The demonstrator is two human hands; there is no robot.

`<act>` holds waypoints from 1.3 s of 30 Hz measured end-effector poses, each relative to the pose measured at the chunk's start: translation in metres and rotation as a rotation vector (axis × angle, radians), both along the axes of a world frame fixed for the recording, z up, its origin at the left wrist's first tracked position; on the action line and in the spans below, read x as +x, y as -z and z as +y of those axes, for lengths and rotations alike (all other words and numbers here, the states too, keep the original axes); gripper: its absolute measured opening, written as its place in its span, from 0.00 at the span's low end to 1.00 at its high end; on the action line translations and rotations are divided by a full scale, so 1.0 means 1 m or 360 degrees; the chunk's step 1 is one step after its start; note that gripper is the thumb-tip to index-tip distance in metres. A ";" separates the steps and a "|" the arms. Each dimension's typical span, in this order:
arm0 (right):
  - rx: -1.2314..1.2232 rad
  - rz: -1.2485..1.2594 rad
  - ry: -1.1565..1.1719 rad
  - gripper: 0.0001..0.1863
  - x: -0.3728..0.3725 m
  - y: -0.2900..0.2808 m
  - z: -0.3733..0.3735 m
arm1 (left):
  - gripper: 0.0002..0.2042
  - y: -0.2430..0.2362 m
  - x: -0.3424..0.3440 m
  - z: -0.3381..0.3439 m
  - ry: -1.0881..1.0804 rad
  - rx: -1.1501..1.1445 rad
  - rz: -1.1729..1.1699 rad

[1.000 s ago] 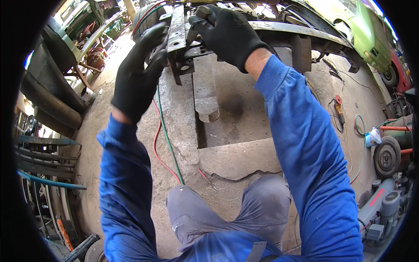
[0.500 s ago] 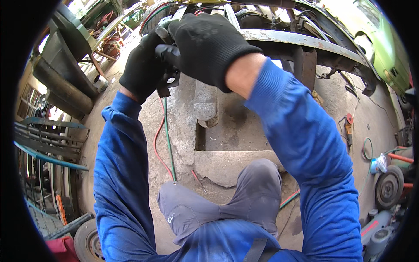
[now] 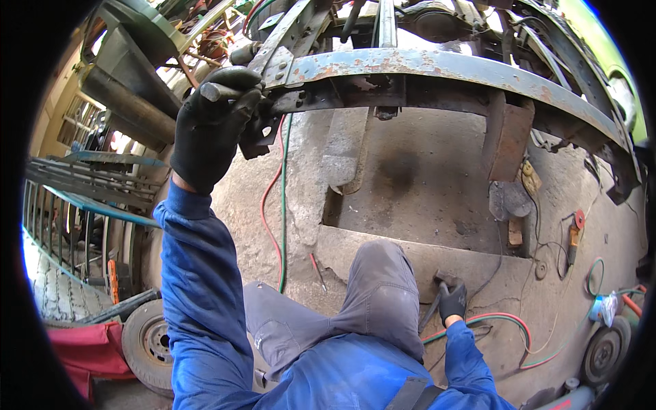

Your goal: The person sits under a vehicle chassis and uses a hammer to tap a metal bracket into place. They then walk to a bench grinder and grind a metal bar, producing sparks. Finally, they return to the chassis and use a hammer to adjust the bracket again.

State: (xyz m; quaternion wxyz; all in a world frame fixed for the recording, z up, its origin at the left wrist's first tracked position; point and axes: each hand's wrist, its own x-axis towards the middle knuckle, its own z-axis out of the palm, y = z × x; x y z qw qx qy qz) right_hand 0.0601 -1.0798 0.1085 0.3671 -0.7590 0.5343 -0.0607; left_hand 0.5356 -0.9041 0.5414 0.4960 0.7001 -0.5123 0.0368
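My black-gloved left hand (image 3: 210, 133) is closed on a short metal rod (image 3: 222, 93) at the left corner of the rusty vehicle frame (image 3: 441, 65). It is beside a bolted metal plate (image 3: 279, 68) and a dark bracket with holes, partly hidden by the hand. Low at the right, beside my knee, my black-gloved right hand (image 3: 453, 301) is closed on a hammer (image 3: 446, 277), its head at the concrete floor (image 3: 287, 309).
A floor pit (image 3: 427, 205) lies under the frame. Red and green hoses (image 3: 283, 205) cross the floor. An angle grinder (image 3: 573, 239) lies at right. Metal racks, a loose wheel (image 3: 157, 338) and red cloth (image 3: 85, 352) are at left. A green car (image 3: 632, 96) stands right.
My right hand has left the frame corner, reached down to the floor at the right and closed on the hammer. My left hand stays at the corner. The view has shifted.
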 end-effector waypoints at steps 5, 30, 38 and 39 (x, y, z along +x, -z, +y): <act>0.0839 0.1160 0.0257 0.52 -0.048 0.153 0.008 | 0.11 0.001 -0.008 -0.007 -0.0110 0.0173 0.0076; 0.0659 0.1291 -0.0089 0.40 -0.033 0.207 0.009 | 0.08 0.000 0.008 -0.006 0.0125 -0.0040 -0.0202; 0.0567 0.1268 -0.0328 0.38 -0.063 0.280 0.004 | 0.09 -0.004 0.015 -0.011 0.0152 0.0002 -0.0288; 0.0485 0.1340 -0.0524 0.37 -0.064 0.285 0.003 | 0.08 -0.006 0.015 -0.011 0.0157 0.0029 -0.0354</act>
